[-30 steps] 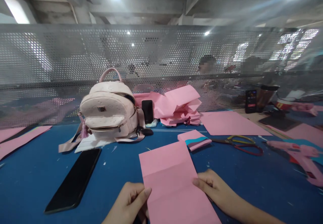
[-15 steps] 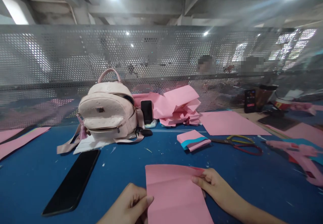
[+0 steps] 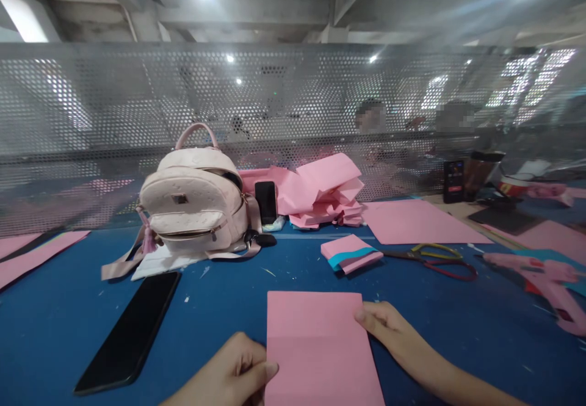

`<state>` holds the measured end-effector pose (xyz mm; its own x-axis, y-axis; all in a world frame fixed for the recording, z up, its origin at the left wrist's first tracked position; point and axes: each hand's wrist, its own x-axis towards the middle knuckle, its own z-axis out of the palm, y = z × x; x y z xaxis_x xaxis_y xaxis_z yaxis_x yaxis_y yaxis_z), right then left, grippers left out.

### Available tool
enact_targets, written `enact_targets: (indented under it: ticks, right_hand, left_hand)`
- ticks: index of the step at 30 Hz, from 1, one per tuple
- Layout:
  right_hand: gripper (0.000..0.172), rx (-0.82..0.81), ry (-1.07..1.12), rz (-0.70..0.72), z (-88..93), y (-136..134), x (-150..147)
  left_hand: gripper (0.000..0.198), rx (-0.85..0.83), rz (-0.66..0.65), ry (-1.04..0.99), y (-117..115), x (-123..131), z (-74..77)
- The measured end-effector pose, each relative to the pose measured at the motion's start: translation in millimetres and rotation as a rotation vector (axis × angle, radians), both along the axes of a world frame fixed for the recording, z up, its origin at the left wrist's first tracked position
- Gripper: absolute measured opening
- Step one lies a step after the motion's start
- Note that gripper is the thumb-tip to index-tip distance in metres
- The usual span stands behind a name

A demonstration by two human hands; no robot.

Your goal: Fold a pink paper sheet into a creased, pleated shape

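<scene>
Upper flap of pink sheet (image 3: 315, 345) now lying folded flat, raised earlier. left hand (image 3: 229, 375) pinching left edge; right hand (image 3: 389, 333) touching right edge, grip unclear. Contents of backpack (image 3: 192, 204) hidden.

No words or numbers can be read here. The pink paper (image 3: 315, 345) is plain on the side that shows. The backpack (image 3: 192, 201) has a small metal badge (image 3: 179, 199) on its front, but the marks on it are too tiny to read. A phone (image 3: 453, 181) stands far off on the right with little bright spots on its screen, and they are too blurry to make out. The two other phones, the big one (image 3: 130, 333) lying flat and the small one (image 3: 266, 202) leaning by the backpack, have dark screens.
</scene>
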<state>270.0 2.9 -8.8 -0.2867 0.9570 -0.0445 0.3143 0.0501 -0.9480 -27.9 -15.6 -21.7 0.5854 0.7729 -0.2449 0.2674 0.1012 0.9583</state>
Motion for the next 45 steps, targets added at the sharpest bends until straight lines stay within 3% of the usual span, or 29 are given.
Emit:
enact_targets:
  ticks: [6, 17, 24, 28, 34, 45]
  right_hand:
    - [0.06, -0.024, 0.005, -0.027, 2.1, -2, 0]
    - [0.052, -0.051, 0.102, 0.034, 4.9, -1, -4]
    - [0.05, -0.042, 0.084, 0.083, 5.6, -1, -4]
    - [0.05, -0.027, 0.039, 0.13, 8.3, -3, -6]
    - [0.047, 0.002, -0.049, 0.184, 10.0, -9, -8]
    - [0.049, 0.027, -0.104, 0.198, 13.1, -10, -9]
  left_hand:
    - [0.067, 0.04, -0.033, 0.058, 1, 1, 7.3]
    - [0.072, 0.075, -0.077, 0.086, 3, 0, 4.8]
    - [0.065, 0.094, -0.131, 0.02, 1, -3, 16.9]
    - [0.057, 0.065, -0.089, -0.045, 0, 1, 22.2]
    - [0.064, -0.001, -0.025, -0.092, -1, 4, 16.8]
    - [0.066, -0.016, -0.028, -0.077, -2, 1, 23.2]
